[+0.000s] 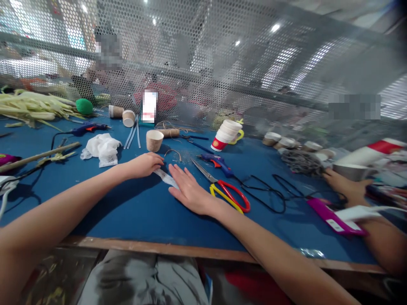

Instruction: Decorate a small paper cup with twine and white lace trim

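My left hand (144, 164) rests on the blue table (133, 212) with its fingers curled, pinching one end of a thin pale strip (165, 178). My right hand (190, 192) lies flat with fingers stretched out, pressing on the strip's other end. Scissors with red and yellow handles (227, 192) lie just right of my right hand. A brown paper cup (154, 140) stands just beyond my left hand.
A blue glue gun (218, 163), black cable (270, 197), white cloth (102, 148), wooden stick (38, 157), stacked cups (226, 134) and pale leaf strips (32, 108) lie about. Another person's hand (345, 186) and a magenta tool (333, 218) are at right. Mesh screen (222, 63) stands behind.
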A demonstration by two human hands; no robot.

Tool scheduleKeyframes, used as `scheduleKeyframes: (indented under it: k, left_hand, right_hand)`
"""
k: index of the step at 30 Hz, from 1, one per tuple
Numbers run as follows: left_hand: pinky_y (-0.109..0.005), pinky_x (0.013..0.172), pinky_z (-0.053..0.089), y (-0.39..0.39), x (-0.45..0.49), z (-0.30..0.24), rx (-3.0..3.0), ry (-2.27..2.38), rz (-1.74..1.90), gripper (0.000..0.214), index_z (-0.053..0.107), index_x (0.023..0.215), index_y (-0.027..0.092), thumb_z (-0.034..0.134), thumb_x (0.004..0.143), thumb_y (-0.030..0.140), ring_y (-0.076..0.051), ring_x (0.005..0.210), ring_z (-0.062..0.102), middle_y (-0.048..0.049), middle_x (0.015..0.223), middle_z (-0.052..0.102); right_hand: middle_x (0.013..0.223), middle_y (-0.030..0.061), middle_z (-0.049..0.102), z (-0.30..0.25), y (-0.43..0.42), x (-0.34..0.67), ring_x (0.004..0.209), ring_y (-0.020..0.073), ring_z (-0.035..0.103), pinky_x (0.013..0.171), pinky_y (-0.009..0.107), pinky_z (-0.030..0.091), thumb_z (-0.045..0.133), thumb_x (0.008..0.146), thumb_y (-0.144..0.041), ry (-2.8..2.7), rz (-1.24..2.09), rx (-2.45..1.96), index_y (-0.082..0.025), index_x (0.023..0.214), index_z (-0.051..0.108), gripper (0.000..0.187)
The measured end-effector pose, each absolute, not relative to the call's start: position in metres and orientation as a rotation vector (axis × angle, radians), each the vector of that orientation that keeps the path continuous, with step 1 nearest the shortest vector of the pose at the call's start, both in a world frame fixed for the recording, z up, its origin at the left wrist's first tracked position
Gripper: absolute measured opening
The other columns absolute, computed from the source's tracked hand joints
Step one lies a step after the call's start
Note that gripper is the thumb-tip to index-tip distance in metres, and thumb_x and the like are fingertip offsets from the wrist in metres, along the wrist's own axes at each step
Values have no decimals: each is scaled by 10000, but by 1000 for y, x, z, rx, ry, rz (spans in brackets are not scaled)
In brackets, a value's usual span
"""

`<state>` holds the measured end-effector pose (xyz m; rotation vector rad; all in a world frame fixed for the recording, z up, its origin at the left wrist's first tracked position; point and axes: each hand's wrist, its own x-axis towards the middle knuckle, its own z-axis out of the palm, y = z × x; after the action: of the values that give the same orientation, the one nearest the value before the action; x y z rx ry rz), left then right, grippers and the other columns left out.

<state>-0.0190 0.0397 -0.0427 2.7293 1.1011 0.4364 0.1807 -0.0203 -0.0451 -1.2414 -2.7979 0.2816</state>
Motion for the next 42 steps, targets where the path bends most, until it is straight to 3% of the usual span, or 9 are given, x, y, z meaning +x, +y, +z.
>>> scheduleKeyframes:
  k: [5, 14, 19, 26, 38, 42]
  left_hand:
    - [-335, 921, 398, 41, -19, -47, 2761, 1078, 471, 247, 643, 957, 118, 455, 802, 164, -194, 1012, 551, -120, 1059, 628]
    - [-317, 866, 422, 42, -20, -52, 2777, 1175, 450, 235, 637, 952, 114, 545, 750, 190, -210, 940, 551, -119, 965, 623]
    - [-318, 843, 432, 45, -25, -49, 2738, 1283, 446, 227, 633, 941, 113, 541, 747, 185, -208, 920, 560, -108, 918, 633]
    - [-295, 823, 434, 46, -26, -47, 2716, 1297, 431, 223, 646, 923, 114, 508, 758, 175, -194, 891, 579, -97, 900, 651]
    - [-288, 756, 454, 47, -28, -38, 2427, 1581, 806, 244, 650, 895, 110, 443, 775, 157, -188, 822, 607, -109, 923, 666]
    - [-281, 739, 453, 47, -29, -38, 2400, 1597, 884, 241, 652, 885, 116, 444, 777, 172, -184, 805, 604, -103, 922, 664]
  right_hand:
    - [1441, 86, 152, -48, -23, 181, 1334, 200, 50, 1081, 422, 47, 192, 872, -512, -2905, 222, -1224, -123, 1369, 222, 632]
    - [1448, 102, 99, -43, -20, 173, 1334, 204, 34, 1084, 399, 49, 169, 863, -540, -2877, 233, -1252, -81, 1377, 174, 690]
    - [1444, 98, 137, -48, -17, 167, 1334, 207, 53, 1080, 409, 40, 189, 850, -561, -2917, 290, -1220, -100, 1375, 195, 699]
    - [1450, 109, 76, -44, -12, 164, 1335, 209, 15, 1080, 400, 34, 163, 863, -537, -2850, 310, -1278, -62, 1380, 141, 702]
    - [1442, 122, 122, -43, -9, 153, 1333, 229, 35, 1078, 414, 29, 263, 842, -548, -2861, 356, -1183, -77, 1372, 196, 712]
    - [1449, 109, 96, -42, -8, 149, 1334, 228, 28, 1073, 425, 36, 211, 842, -571, -2880, 434, -1158, -105, 1381, 169, 714]
